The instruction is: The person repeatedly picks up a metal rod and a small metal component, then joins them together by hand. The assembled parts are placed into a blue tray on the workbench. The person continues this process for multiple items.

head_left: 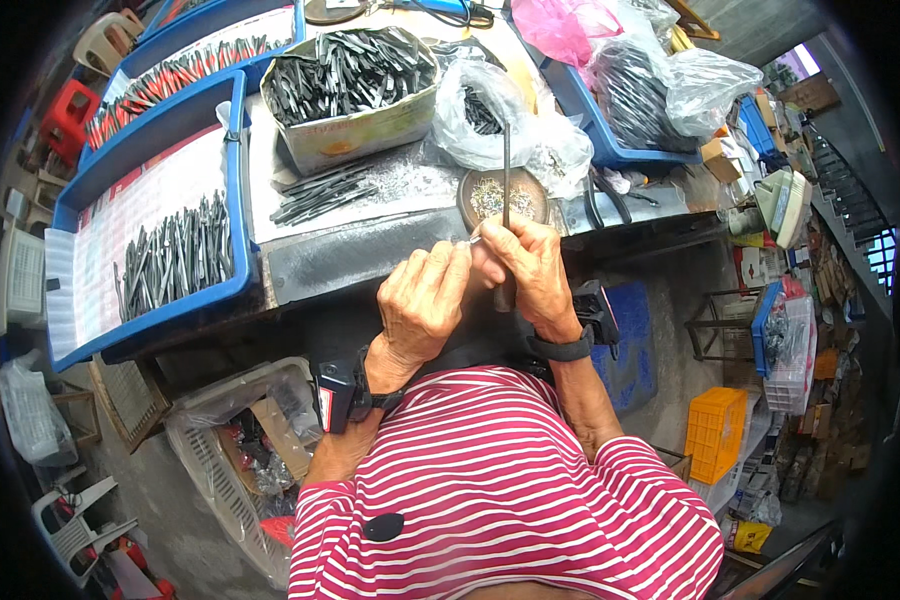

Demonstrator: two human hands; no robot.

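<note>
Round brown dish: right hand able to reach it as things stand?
Likely yes: the right hand is close to the dish, nothing evident between, though it seems to hold a dark rod.

Raspberry-red and white stripes run across the shirt (510, 450), which carries a black oval patch (384, 527). The upright rod (507, 165) is dark brown to black. On the left, the near tray (238, 200) is blue, its slim pieces (177, 250) blackish grey; farther off, red mixes with black in another batch (175, 85). The far carton (365, 135) is pale greenish cream. Right of it: a bright pink bag (570, 22), and nearer, an orange-yellow crate (715, 430).
</note>
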